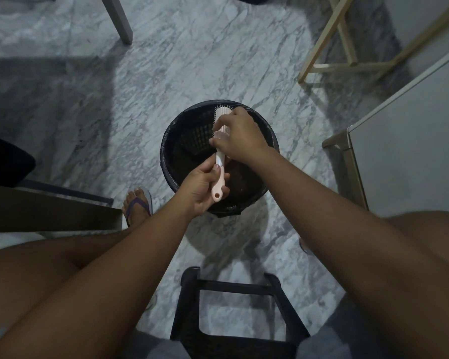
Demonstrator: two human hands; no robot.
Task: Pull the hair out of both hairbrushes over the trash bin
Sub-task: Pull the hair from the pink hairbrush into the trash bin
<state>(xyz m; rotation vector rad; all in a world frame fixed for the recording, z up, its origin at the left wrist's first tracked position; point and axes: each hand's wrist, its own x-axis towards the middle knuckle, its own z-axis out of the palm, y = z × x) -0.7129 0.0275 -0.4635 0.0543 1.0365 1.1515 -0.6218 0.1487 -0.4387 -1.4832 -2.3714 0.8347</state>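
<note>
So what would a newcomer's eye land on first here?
The pale pink hairbrush held over the black trash bin at centre frame: the left hand grips its handle, the right hand pinches at the bristle head. Next, the grey-veined marble floor around the bin.

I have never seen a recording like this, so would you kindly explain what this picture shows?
No machine here: it is one picture from a camera worn on a person's head, looking down at their own two bare hands. The left hand grips the handle of a pink-and-white hairbrush, and the right hand pinches at its bristles. Both are above a black, bag-lined trash bin on the marble floor. A black stool stands nearer the camera.
</note>
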